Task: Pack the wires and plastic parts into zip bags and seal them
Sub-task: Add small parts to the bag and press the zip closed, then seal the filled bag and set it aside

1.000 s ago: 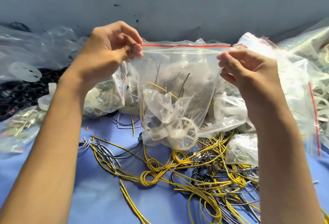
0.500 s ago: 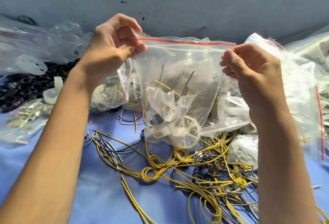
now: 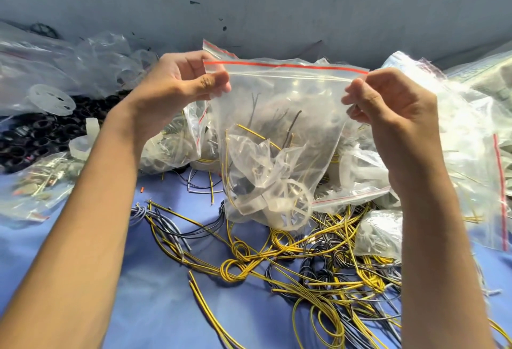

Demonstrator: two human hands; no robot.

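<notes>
I hold a clear zip bag (image 3: 279, 104) with a red strip along its top, upright above the blue table. My left hand (image 3: 177, 85) pinches its top left corner and my right hand (image 3: 388, 99) pinches its top right corner, just under the zip line. Inside the bag lie yellow and dark wires, crumpled clear plastic and a white wheel-shaped plastic part (image 3: 293, 204). Below the bag a tangle of loose yellow and grey wires (image 3: 304, 260) spreads over the table.
Filled and empty zip bags (image 3: 471, 138) pile up on the right and behind. On the left are black rings (image 3: 36, 132), a white disc (image 3: 52, 99) and a bag of small metal parts (image 3: 36, 185). A grey wall stands close behind.
Both hands have lowered a little with the bag. The fingertips of both hands now pinch the corners at the zip line, and the top edge is stretched straighter between them.
</notes>
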